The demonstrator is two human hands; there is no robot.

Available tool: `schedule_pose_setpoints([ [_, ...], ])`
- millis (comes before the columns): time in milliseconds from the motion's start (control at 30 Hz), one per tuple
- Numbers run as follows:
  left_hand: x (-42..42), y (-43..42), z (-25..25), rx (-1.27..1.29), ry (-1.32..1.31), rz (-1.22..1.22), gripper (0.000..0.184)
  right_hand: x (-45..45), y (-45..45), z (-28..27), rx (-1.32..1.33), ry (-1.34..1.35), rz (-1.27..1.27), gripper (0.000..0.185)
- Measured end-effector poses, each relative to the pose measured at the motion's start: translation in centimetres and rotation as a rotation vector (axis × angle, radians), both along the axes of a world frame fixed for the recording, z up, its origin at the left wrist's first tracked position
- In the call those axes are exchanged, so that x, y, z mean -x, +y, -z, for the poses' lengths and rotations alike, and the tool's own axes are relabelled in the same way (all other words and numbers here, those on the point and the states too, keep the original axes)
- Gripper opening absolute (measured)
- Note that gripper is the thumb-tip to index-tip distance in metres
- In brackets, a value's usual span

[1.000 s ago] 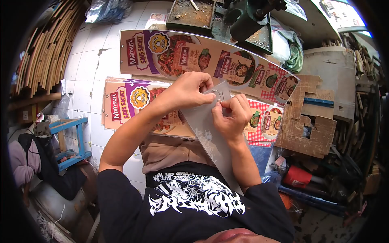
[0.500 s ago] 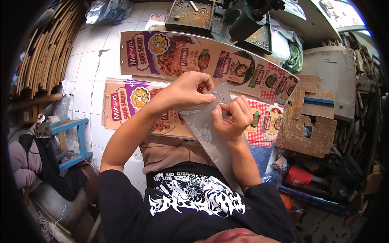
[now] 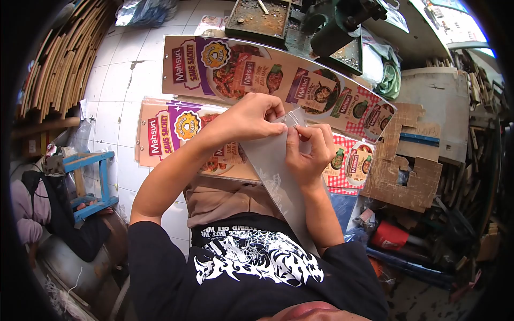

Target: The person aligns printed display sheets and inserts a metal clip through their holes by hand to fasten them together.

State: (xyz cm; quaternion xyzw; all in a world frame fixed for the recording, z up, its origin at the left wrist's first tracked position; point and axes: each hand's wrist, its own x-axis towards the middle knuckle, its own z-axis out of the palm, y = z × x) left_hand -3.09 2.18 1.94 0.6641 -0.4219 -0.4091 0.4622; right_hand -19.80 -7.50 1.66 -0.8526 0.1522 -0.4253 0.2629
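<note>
A long, translucent grey plastic sheet (image 3: 276, 166) slants from my chest up to my hands. My left hand (image 3: 256, 116) is closed on its upper edge, thumb and fingers pinched together. At the sheet's top corner is a small bent metal wire piece (image 3: 293, 120). My right hand (image 3: 310, 147) is closed beside it, thumb and index finger pinching at the wire's lower end. Beneath my hands lies a stack of printed sauce banners (image 3: 155, 131). Beyond it is another long printed banner (image 3: 184, 67) with metal eyelets at its left end.
A green machine (image 3: 334, 37) with a tray of small metal bits (image 3: 257, 21) stands at the back. Cut brown board (image 3: 412, 171) lies to the right. On the left are a blue frame (image 3: 101, 179), stacked wooden strips (image 3: 64, 59) and another person's dark-clad leg (image 3: 88, 235).
My right hand has come slightly up and closer to my left at the wire piece. The wire now appears at a different angle. The whole view has shifted a little.
</note>
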Motion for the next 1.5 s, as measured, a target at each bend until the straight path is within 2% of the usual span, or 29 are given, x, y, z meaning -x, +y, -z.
schedule_pose_setpoints([
  [233,-0.2,0.1,-0.6,-0.026,-0.029,0.057,0.026,-0.3,-0.1,-0.4,0.007,0.058,0.028,0.017],
  [533,-0.2,0.0,-0.3,-0.062,0.134,0.059,0.018,0.2,-0.5,-0.1,-0.141,-0.008,0.068,0.018],
  [600,-0.2,-0.2,0.2,-0.083,0.244,0.027,0.015,0.2,-0.5,-0.2,-0.162,-0.017,0.076,0.018],
  [967,-0.2,-0.3,-0.1,-0.084,0.156,0.040,0.019,0.9,-0.9,1.2,-0.326,-0.099,-0.042,0.018],
  [1167,0.1,-0.3,0.2,-0.052,0.109,0.016,0.021,0.4,-0.7,0.9,-0.436,-0.134,-0.017,0.020],
  [1300,0.1,-0.2,-0.1,-0.051,0.115,0.007,0.021,0.3,-0.3,0.3,-0.401,-0.051,0.026,0.024],
  [1367,0.2,-0.2,0.1,-0.043,0.108,0.007,0.021,0.2,-0.4,-0.5,-0.203,0.077,0.033,0.030],
  [1500,0.2,-0.2,0.3,-0.007,0.106,0.010,0.020,0.3,-0.8,-0.3,-0.009,0.155,0.023,0.033],
])
